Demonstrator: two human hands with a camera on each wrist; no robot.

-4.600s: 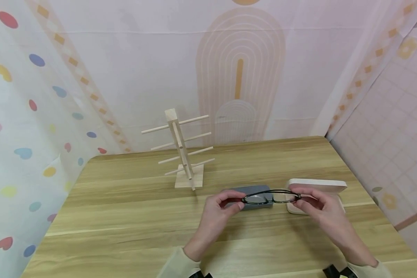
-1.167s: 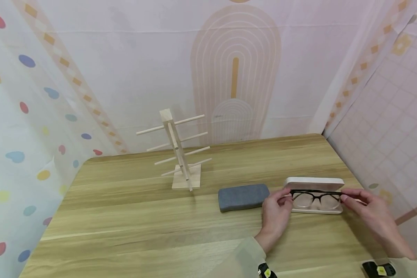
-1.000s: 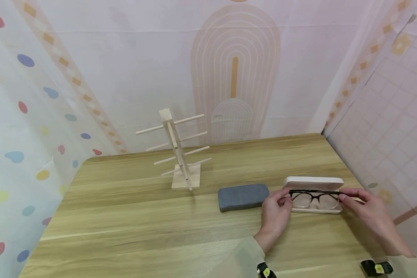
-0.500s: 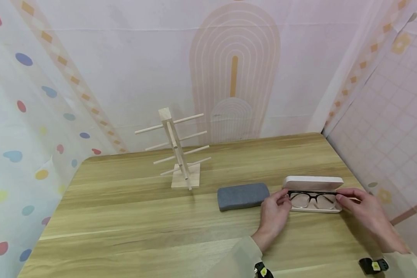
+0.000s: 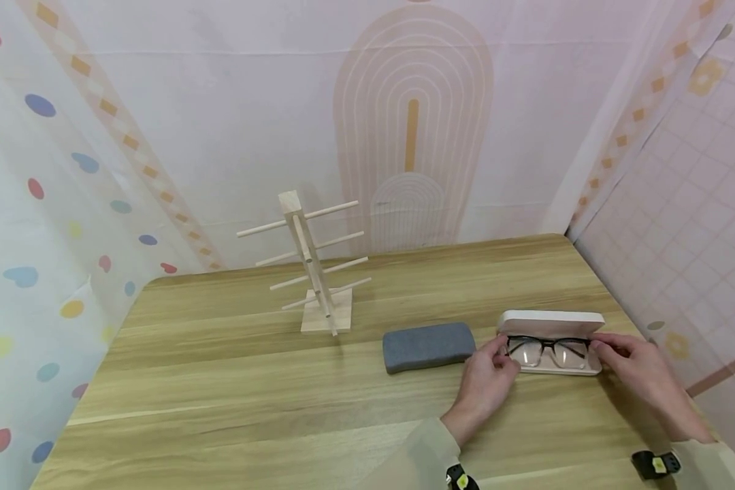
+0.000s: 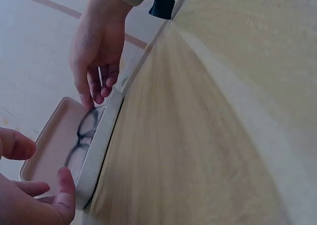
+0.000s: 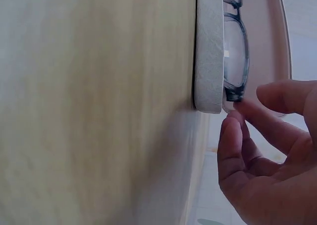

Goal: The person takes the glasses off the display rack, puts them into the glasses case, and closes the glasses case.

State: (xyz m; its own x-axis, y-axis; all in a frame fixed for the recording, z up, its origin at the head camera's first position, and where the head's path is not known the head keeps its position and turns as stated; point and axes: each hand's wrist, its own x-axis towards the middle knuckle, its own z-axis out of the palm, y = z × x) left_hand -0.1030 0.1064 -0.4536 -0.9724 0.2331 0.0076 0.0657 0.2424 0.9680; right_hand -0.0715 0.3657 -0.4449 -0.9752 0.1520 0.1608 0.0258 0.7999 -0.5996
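Black-framed eyeglasses (image 5: 548, 344) with clear lenses lie in the open white glasses case (image 5: 554, 316), which has a pale pink lining. My left hand (image 5: 482, 382) is at the left end of the case. In the left wrist view, its thumb (image 6: 65, 188) and fingers stand apart with nothing pinched between them. At the other end is my right hand (image 5: 640, 371). The right wrist view shows a fingertip (image 7: 240, 106) at the frame's hinge corner and the thumb held away from it. The folded temples are partly hidden behind the frame front.
A closed grey glasses case (image 5: 429, 347) lies just left of the white one. Farther left and back stands a wooden rack (image 5: 309, 255) with several thin pegs. The wooden table (image 5: 251, 395) meets patterned curtains at the back and sides.
Both hands brought the eyeglasses rightward from over the grey case to the white case and lowered them into it. The fingers have now loosened from the frame.
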